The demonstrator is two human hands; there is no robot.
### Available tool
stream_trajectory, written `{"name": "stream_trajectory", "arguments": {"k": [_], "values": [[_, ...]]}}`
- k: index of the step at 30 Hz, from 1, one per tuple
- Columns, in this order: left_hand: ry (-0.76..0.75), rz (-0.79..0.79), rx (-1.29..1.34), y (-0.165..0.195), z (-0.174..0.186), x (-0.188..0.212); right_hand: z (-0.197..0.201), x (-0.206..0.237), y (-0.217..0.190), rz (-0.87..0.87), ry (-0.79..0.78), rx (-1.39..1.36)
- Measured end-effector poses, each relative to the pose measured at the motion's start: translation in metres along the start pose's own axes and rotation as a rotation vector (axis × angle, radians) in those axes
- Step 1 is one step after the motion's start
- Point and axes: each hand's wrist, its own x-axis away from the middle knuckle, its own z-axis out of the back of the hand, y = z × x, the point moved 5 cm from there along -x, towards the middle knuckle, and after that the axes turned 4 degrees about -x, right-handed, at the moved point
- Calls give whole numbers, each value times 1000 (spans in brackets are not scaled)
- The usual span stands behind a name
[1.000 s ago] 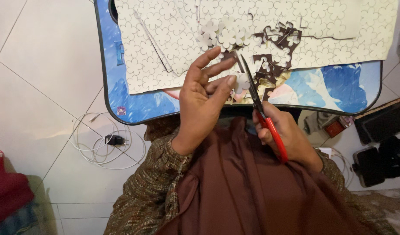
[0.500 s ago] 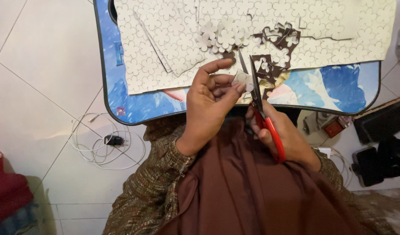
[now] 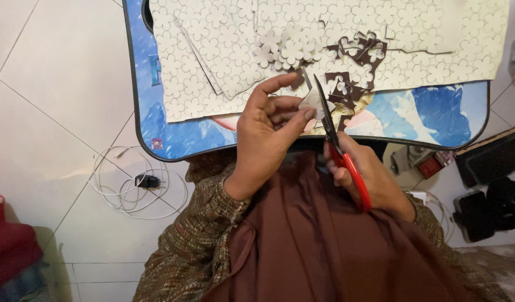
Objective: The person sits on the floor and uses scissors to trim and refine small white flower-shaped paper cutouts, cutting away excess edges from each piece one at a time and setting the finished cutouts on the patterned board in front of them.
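My left hand [image 3: 266,131] pinches a small white paper piece [image 3: 312,103] between thumb and fingers, just above the near edge of a blue lap table [image 3: 173,142]. My right hand [image 3: 366,179] grips red-handled scissors [image 3: 338,142], whose dark blades point up and close around the paper piece. Behind them lie large white sheets [image 3: 212,56] printed with flower outlines, a small heap of cut-out white flowers [image 3: 285,47] and dark brown offcuts [image 3: 355,67].
A coiled white cable with a black plug [image 3: 143,182] lies on the tiled floor at the left. Dark red cloth [image 3: 8,246] sits at the lower left. Black boxes and gear [image 3: 492,184] stand at the right. My brown garment fills the foreground.
My left fingers have curled from spread to a pinch on the paper piece. The scissors stay in the same spot against it.
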Motion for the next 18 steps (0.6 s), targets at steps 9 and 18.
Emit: {"name": "stream_trajectory", "arguments": {"k": [9,18], "values": [[19,-7,-26,4,5,-4,2,0,5,16,-23,9],[20,-47,-86,8,9,-4,5,0,13,20,-34,117]]}}
